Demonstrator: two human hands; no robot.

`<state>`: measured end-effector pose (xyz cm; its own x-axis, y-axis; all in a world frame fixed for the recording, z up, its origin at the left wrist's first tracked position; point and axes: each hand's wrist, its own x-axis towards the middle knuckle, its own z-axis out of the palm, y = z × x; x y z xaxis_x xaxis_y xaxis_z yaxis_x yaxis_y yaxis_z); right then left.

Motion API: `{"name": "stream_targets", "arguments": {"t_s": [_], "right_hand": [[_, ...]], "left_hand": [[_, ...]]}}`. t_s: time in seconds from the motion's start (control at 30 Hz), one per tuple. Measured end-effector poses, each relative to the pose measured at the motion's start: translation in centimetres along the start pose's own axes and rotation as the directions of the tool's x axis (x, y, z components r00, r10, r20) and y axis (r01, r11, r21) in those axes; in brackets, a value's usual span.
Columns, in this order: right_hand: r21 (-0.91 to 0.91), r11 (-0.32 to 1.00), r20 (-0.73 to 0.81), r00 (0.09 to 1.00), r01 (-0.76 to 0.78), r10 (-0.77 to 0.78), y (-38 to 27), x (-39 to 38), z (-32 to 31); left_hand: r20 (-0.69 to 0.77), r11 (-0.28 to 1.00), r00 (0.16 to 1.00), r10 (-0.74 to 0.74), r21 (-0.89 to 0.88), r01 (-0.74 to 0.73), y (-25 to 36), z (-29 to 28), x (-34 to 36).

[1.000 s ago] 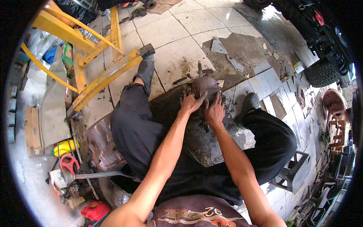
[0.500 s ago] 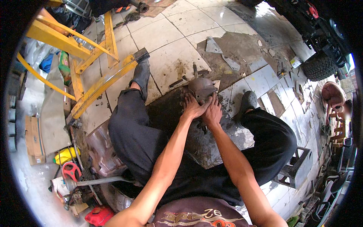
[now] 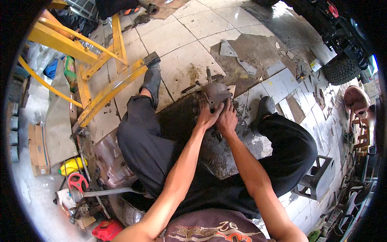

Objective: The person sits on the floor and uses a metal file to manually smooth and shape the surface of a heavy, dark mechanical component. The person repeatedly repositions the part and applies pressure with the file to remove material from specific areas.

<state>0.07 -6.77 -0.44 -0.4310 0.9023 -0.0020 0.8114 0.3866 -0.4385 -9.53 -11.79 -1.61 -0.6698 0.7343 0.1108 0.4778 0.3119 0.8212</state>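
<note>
A rounded, dirty grey metal housing [image 3: 216, 92] rests on the floor between my legs, with a thin shaft [image 3: 209, 74] sticking up from its far side. My left hand [image 3: 209, 116] grips its near left side, fingers partly hidden against the metal. My right hand [image 3: 227, 119] is on the near right side, fingers curled along it. Both thumbs lie close together in front of the housing. A dark metal rod [image 3: 190, 88] lies just left of it. Below my hands, a dark part of the housing or another piece shows only in part.
A yellow metal frame [image 3: 105, 94] stands at the left, near my foot. Broken tiles [image 3: 228, 49] lie at the far right, before a vehicle's tyre [image 3: 342, 68]. A grey crate-like block [image 3: 316, 177] sits beside my right leg. Tools and a yellow bottle [image 3: 72, 165] clutter the left.
My left hand has shifted slightly on the housing, its fingers now further round the left side and its thumb raised. The right hand has barely moved, and the housing stays in place.
</note>
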Motion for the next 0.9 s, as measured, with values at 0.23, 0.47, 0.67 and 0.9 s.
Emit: {"name": "stream_targets", "arguments": {"t_s": [0.23,0.47,0.67,0.9], "right_hand": [[0.032,0.997,0.012,0.997,0.075,-0.076,-2.5,-0.9,-0.9],[0.011,0.999,0.028,0.999,-0.036,0.036,0.7,-0.1,-0.4],[0.026,1.0,0.036,0.999,0.017,-0.018,1.0,0.0,0.1],[0.006,1.0,0.026,0.999,0.025,-0.025,-0.3,-0.6,-0.3]], "left_hand": [[-0.059,0.998,0.998,0.021,-0.054,-0.025,-1.7,-1.2,1.3],[0.577,0.925,0.762,-0.296,-0.025,0.378,3.0,-3.8,1.5],[0.299,0.992,0.947,-0.119,-0.008,0.127,1.2,-2.1,0.9],[0.347,0.985,0.929,-0.127,0.155,0.077,-1.2,-2.3,2.4]]}}
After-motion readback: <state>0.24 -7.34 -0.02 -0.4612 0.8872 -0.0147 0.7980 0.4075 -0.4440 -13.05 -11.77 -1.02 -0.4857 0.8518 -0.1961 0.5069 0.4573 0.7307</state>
